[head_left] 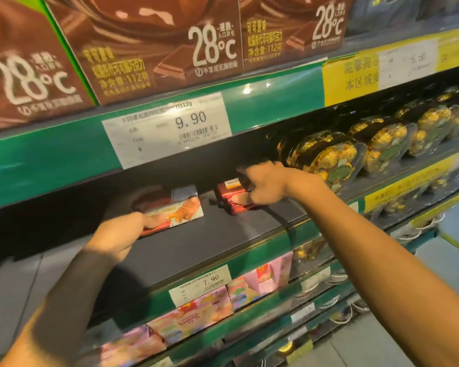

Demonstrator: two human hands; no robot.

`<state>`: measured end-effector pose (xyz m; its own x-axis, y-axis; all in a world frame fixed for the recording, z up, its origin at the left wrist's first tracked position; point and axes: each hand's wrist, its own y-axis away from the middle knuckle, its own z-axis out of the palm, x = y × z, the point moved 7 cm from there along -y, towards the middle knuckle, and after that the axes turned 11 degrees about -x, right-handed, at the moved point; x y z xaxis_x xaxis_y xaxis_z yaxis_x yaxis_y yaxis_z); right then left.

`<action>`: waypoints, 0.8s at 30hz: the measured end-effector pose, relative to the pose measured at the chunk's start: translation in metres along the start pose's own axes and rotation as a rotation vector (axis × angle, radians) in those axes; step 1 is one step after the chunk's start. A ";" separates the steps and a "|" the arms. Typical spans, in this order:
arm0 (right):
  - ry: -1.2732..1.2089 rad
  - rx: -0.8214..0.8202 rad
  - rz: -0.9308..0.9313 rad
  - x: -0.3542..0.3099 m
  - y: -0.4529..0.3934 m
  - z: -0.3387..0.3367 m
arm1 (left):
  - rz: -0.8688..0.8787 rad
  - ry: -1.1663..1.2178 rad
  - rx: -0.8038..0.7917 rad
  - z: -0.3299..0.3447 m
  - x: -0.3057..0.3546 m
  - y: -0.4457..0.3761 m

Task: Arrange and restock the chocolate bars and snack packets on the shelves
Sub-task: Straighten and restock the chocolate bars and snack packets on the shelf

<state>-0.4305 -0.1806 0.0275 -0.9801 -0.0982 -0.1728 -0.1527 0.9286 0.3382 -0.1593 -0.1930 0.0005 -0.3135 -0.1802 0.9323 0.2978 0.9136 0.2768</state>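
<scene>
On the dark middle shelf (223, 242) lies a white and brown chocolate box (180, 207). My left hand (119, 234) grips its near left corner. To its right sits a stack of red chocolate bars (228, 200). My right hand (265, 184) reaches under the shelf above and grips the stack's right end, fingers curled round it. The back of the shelf is in shadow.
Big brown "28°C" chocolate boxes (157, 46) fill the top shelf, above a 9.90 price tag (167, 128). Clear packs of gold-wrapped chocolates (334, 154) stand right of my right hand. Pink boxes (204, 311) sit on the shelf below. Floor shows at left.
</scene>
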 end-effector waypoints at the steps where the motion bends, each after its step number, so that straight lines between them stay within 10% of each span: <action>1: -0.005 0.007 -0.005 0.000 0.000 -0.001 | -0.043 0.076 0.044 -0.002 -0.005 0.001; 14: -0.023 0.152 0.083 0.006 0.010 -0.002 | -0.040 0.234 0.182 -0.008 -0.012 0.028; 24: -0.728 0.293 -0.119 -0.016 0.063 -0.004 | 0.089 0.466 0.158 -0.023 -0.003 0.054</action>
<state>-0.4249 -0.1223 0.0551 -0.6141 -0.0384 -0.7883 -0.1123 0.9929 0.0392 -0.1213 -0.1511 0.0179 0.1543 -0.2099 0.9655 0.1531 0.9705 0.1865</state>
